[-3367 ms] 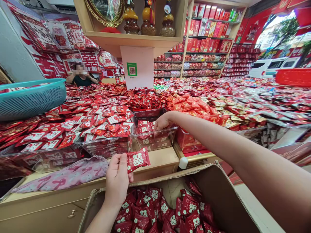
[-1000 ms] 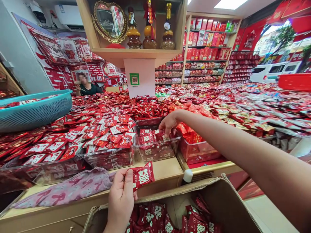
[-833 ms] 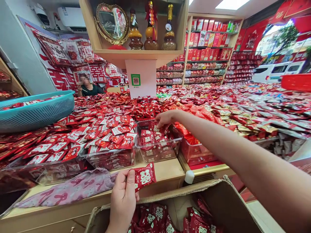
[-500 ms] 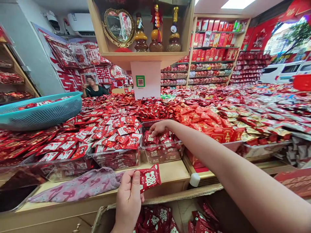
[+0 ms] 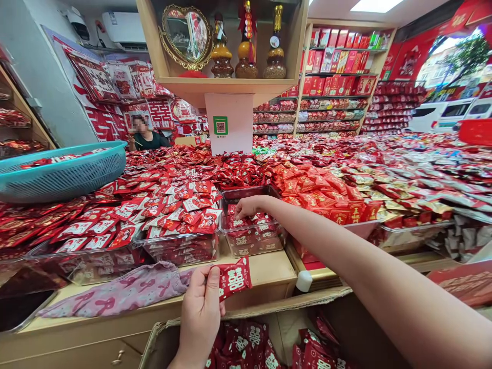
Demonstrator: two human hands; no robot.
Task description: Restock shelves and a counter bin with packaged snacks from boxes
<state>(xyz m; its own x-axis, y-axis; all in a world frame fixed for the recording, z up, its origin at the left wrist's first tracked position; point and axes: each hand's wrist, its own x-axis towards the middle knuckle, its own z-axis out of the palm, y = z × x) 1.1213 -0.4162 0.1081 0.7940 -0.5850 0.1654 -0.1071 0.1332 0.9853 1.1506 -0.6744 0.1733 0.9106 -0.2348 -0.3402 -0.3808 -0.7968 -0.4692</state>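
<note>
In the head view, my left hand (image 5: pixel 202 307) is closed on a dark red packet (image 5: pixel 235 278) with white characters, held by its left end above the cardboard box (image 5: pixel 246 322). My right hand (image 5: pixel 248 206) reaches into a clear plastic bin (image 5: pixel 251 240) partly filled with similar red packets. Its fingers point down and are closed together at the packets; whether one is pinched between them is hidden. More dark red packets (image 5: pixel 257 341) lie inside the cardboard box below.
Bins of red and white packets (image 5: pixel 177 205) stand left, orange-red packets (image 5: pixel 319 195) right. A blue basket (image 5: pixel 65 174) sits far left, a pink patterned cloth (image 5: pixel 123 292) on the counter edge. A wooden shelf (image 5: pixel 226 88) hangs ahead. A person (image 5: pixel 148 138) sits behind.
My right hand has shifted slightly down and left within the bin. My left hand still holds its packet, and the whole view has moved a little.
</note>
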